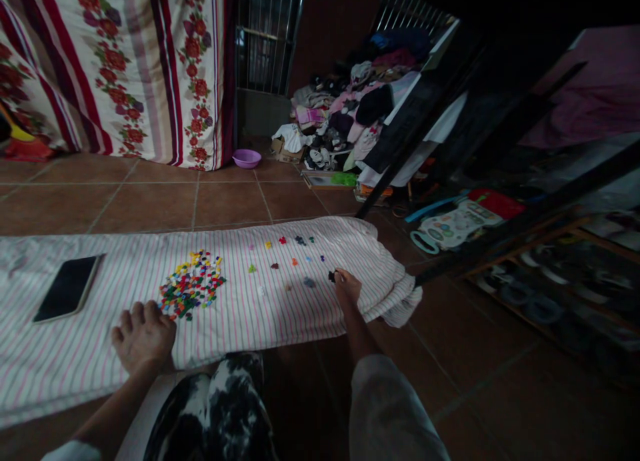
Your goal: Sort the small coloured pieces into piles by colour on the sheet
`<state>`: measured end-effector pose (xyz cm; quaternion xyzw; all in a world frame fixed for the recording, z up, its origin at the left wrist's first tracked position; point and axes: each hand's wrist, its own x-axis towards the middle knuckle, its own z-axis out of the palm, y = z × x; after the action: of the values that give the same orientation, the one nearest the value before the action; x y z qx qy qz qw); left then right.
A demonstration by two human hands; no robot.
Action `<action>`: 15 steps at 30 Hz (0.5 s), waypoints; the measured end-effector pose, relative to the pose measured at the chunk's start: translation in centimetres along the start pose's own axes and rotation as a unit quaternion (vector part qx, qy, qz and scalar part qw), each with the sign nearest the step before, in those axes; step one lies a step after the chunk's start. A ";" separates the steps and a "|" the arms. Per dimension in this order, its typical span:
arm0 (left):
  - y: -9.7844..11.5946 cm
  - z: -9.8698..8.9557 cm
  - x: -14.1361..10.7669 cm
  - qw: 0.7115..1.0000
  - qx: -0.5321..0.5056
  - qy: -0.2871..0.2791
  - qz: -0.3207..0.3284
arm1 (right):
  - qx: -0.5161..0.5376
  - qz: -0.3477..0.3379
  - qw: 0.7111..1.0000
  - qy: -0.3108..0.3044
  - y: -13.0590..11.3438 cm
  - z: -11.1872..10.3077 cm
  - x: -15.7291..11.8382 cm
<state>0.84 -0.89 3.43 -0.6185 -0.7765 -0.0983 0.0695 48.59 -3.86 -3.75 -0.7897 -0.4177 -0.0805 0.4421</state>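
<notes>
A mixed heap of small coloured pieces (193, 284) lies on the striped cloth (215, 334). My left hand (144, 334) rests palm down at the heap's near left edge, its fingers spread and bent a little. To the right, small same-coloured groups sit apart, among them yellow pieces (269, 245), a green group (252, 268) and a grey group (309, 283). My right hand (347, 285) is closed at the small black pieces (332, 276) at the right end. Whatever its fingertips hold is too small to make out.
A dark-screened phone (67, 289) lies at the cloth's left. Beyond the cloth, a purple basin (247, 157) stands on the tiled floor near a clothes pile (345, 114). A dark pole (400, 151) slants up behind the cloth's right end; a shelf (530, 281) is farther right.
</notes>
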 end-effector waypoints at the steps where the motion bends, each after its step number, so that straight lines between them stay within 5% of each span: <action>1: 0.0 0.0 0.0 1.000 -0.002 0.001 0.000 | -0.005 -0.004 1.000 -0.003 -0.1 0.1 0.1; 15: -0.2 0.5 0.1 1.000 -0.015 0.002 0.001 | -0.028 -0.073 0.997 -0.018 -0.5 0.2 -0.2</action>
<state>0.64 -0.76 2.98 -0.6200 -0.7742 -0.1114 0.0617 48.07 -3.73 -3.65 -0.7707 -0.4797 -0.1096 0.4049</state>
